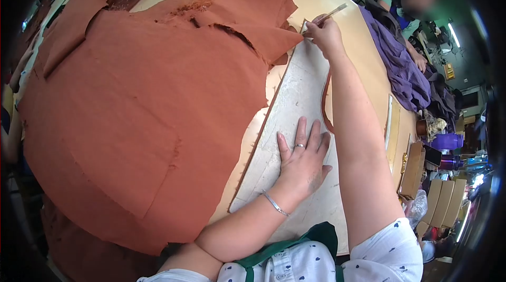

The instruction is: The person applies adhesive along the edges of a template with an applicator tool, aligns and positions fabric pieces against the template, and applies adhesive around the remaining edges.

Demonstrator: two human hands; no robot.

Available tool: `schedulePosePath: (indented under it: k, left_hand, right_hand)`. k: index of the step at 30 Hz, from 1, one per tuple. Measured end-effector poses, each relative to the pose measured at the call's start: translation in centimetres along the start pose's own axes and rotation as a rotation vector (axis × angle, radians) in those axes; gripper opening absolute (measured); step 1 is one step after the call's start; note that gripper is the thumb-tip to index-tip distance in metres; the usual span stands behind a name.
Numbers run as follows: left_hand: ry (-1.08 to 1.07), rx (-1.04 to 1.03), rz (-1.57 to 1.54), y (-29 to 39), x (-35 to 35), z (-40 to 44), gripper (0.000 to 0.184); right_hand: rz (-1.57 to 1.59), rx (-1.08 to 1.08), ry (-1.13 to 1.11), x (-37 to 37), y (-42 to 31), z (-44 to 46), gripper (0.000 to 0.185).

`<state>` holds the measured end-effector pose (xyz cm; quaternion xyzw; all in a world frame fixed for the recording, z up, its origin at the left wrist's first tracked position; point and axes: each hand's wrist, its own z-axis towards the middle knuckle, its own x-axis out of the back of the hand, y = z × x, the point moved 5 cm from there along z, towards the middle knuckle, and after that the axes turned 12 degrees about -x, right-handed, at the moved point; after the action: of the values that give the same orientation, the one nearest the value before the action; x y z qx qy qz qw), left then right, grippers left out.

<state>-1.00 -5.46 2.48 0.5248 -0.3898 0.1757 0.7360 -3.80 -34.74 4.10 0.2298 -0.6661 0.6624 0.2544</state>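
My left hand [304, 161] lies flat with fingers spread on a long grey-white pattern board [298, 89]. Strips of rust-brown leather show along the board's left edge and beside its curved right edge. At the far tip of the board, my right hand [325, 35] is closed around a slim pen-like tool [337, 10], whose working end is hidden by the fingers. Just left of that hand, a large rust-brown hide [132, 113] with ragged edges covers much of the table, its far part folded and bunched.
The pale table [363, 65] extends past my right arm. Purple leather [392, 55] lies along the right edge, with another person's arm [416, 60] over it. A narrow strip template [392, 129], a cardboard box [412, 171] and a purple jug [448, 141] stand farther right.
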Motion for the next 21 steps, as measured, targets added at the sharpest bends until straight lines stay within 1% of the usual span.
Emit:
schedulePosePath:
  k: [2,3,6,7,10,13,16,17,20,21]
  left_hand:
    - [0.005,0.001,-0.003,-0.1,0.0,0.1,0.066]
    - [0.007,0.000,-0.003,-0.1,0.0,0.2,0.066]
    - [0.012,0.001,-0.001,-0.2,-0.2,0.1,0.065]
    - [0.018,-0.001,0.005,-0.1,-0.2,0.2,0.065]
    - [0.026,-0.002,0.000,-0.1,-0.3,0.2,0.064]
    - [0.029,-0.002,0.000,0.0,-0.1,0.1,0.062]
    - [0.055,-0.013,0.019,0.1,-0.1,0.0,0.062]
    - [0.048,-0.014,0.027,0.1,-0.2,0.0,0.063]
    - [0.033,-0.009,0.052,-0.1,-0.3,0.0,0.064]
    - [0.029,-0.006,0.055,-0.1,-0.4,0.0,0.065]
  right_hand:
    - [0.027,0.026,0.070,-0.2,1.5,2.8,0.020]
    - [0.066,-0.018,0.083,-0.2,1.5,3.1,0.020]
    - [0.193,-0.029,0.119,-0.5,1.5,3.6,0.019]
    - [0.206,-0.068,0.125,-0.4,1.2,3.3,0.019]
    - [0.031,0.037,0.208,-0.4,1.6,4.4,0.022]
    - [-0.098,0.054,0.187,0.1,0.8,2.4,0.024]
    - [-0.094,0.106,0.113,0.0,0.6,-1.3,0.015]
    - [-0.113,0.127,0.065,-0.1,0.6,-2.8,0.016]
    - [-0.040,0.096,-0.139,-0.5,0.6,-7.9,0.017]
    - [-0.049,0.113,-0.113,-0.1,-0.1,-10.0,0.019]
